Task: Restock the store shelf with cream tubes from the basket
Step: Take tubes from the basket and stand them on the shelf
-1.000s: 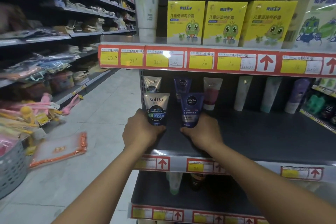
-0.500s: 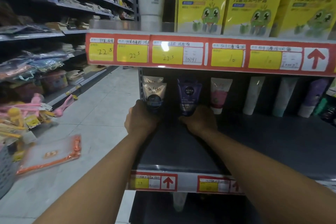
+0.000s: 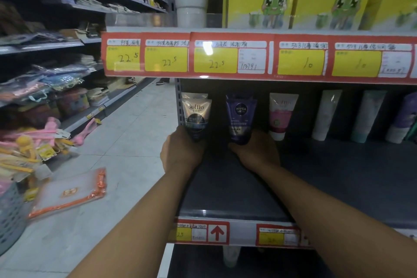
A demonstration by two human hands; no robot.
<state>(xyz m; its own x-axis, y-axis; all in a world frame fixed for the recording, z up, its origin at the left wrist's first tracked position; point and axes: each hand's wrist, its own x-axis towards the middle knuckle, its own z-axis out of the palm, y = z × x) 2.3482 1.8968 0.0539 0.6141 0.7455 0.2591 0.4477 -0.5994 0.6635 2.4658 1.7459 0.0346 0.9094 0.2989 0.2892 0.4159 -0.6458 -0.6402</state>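
Now your arms reach deep over the dark shelf (image 3: 225, 187). Your left hand (image 3: 180, 153) grips the Softto tube (image 3: 196, 117), your right hand (image 3: 256, 153) the Nivea tube (image 3: 241, 117), both upright at the back; basket (image 3: 10, 214) far left.

dark shelf (image 3: 327, 178) bearing upright tubes (image 3: 282, 115).

Two cream tubes held upright at the back of the shelf

The gold-and-black Softto tube (image 3: 196, 117) stands cap-down, its lower end gripped in the left hand (image 3: 181, 150), with an identical tube just behind it. The purple Nivea Men tube (image 3: 241, 118) stands upright too, just right of it, its base held by the right hand (image 3: 256, 152). The grey basket (image 3: 10, 214) sits far left of both hands.
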